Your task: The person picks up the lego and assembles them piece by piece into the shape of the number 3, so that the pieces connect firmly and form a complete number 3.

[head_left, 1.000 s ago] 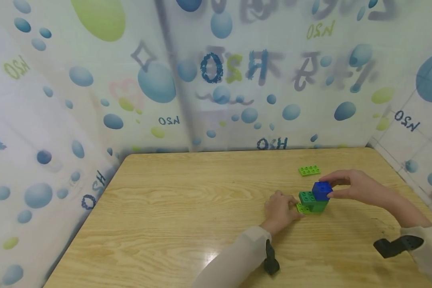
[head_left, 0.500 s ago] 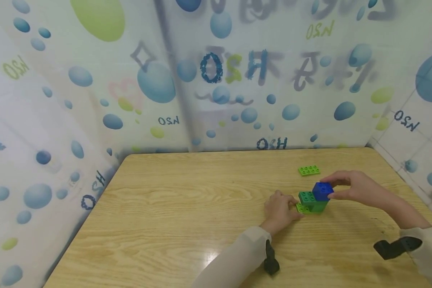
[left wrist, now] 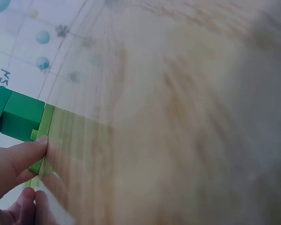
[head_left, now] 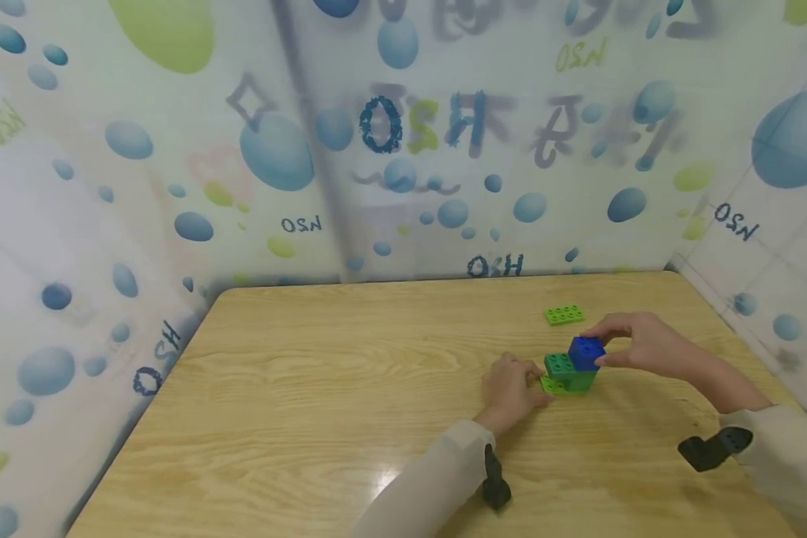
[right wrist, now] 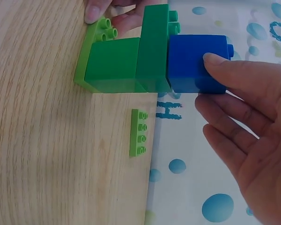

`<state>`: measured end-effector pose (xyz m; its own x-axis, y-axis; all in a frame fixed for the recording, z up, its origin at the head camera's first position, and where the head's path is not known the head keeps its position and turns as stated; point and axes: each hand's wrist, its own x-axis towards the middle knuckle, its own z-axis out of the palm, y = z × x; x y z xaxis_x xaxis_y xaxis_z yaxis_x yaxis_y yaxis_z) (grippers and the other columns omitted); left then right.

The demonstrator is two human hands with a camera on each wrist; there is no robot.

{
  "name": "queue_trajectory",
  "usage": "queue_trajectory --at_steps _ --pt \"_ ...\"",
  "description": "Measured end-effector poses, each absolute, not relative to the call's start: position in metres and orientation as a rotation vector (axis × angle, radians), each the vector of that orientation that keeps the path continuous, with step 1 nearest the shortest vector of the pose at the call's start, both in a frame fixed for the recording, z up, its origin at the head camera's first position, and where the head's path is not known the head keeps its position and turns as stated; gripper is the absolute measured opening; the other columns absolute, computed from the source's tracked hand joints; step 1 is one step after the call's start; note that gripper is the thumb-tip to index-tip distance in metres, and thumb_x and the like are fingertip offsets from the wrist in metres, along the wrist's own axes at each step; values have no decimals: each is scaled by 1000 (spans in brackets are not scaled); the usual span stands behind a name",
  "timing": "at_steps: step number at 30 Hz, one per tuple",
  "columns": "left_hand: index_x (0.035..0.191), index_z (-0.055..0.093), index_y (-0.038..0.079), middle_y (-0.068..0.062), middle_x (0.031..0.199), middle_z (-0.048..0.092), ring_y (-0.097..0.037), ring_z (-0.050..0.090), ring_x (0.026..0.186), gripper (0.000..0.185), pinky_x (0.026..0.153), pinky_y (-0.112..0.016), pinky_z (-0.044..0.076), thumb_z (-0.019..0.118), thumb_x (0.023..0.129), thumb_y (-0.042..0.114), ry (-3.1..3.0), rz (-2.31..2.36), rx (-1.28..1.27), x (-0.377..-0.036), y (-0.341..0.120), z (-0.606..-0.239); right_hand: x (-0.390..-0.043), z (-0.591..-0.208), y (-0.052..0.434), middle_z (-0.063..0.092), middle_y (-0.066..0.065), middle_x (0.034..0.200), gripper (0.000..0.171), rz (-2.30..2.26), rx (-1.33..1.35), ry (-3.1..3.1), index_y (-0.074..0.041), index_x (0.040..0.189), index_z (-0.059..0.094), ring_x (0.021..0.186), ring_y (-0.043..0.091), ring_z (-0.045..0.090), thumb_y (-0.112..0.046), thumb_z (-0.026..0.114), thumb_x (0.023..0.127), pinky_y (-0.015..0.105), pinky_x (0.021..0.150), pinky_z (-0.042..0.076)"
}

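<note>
A small stack of toy building blocks stands on the table, right of the middle in the head view. Its base is a thin lime-green plate [head_left: 551,385]. On the plate's right end sits a green block [right wrist: 113,65], topped by a darker green block [head_left: 558,365] that overhangs to the left. A blue block [head_left: 586,354] is uppermost, above the right end of the dark green one and flush against it in the right wrist view. My right hand [head_left: 654,345] pinches the blue block between thumb and fingers. Low at the left, my left hand [head_left: 509,390] pinches the lime plate's end.
Behind the stack lies a second lime-green plate [head_left: 564,314], studs up. The wooden table [head_left: 350,373] is backed by a curtain [head_left: 430,172] printed with blue and green spots, which also runs along both sides. Each sleeve carries a dark wrist strap.
The head view has swung slightly to the right, so everything appears a little further left. Both hands keep their hold, and the stack stays where it was.
</note>
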<state>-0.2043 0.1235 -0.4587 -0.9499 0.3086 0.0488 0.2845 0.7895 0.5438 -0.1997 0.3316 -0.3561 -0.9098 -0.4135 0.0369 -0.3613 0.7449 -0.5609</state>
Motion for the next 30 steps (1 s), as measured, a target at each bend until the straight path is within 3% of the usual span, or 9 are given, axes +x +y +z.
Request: queue_trajectory --at_steps 5,12,14,24,27,30 --pt "100 70 31 14 82 45 -3 39 73 36 65 -23 28 78 67 44 2918 868 460 -206 121 -457 -201 -361 330 62 -1 96 39 -934 -624 2837 -3 111 64 92 21 59 -18 74 76 49 83 44" --pt "100 70 33 14 86 48 -2 41 76 35 66 -23 29 78 67 44 2905 843 464 -205 122 -456 -196 -374 339 61 8 107 40 -1124 -668 2795 -2 116 60 92 0 56 -16 71 80 24 77 47" --pt "99 70 33 14 86 47 -2 40 76 35 66 -23 29 78 67 44 2902 849 459 -205 122 -455 -195 -375 341 61 9 108 42 -1154 -682 2780 -1 118 58 93 -2 55 -16 71 81 22 76 46" --pt "100 69 32 15 84 46 -1 39 75 36 65 -22 28 78 67 44 2915 866 467 -204 122 -458 -204 -366 375 61 -13 107 45 -1231 -680 2678 -5 127 53 96 -1 57 -6 65 84 21 72 48" --pt "100 69 33 15 84 46 -1 39 75 36 65 -21 28 78 67 44 2928 847 465 -205 122 -459 -212 -374 384 62 -2 107 43 -1192 -632 2692 -3 125 54 92 2 58 -8 66 84 23 70 49" --pt "100 69 34 15 84 46 -1 40 75 37 65 -22 28 78 66 45 2932 838 457 -205 123 -459 -220 -387 393 60 18 108 44 -1185 -584 2664 4 124 52 90 7 60 -9 65 84 26 68 50"
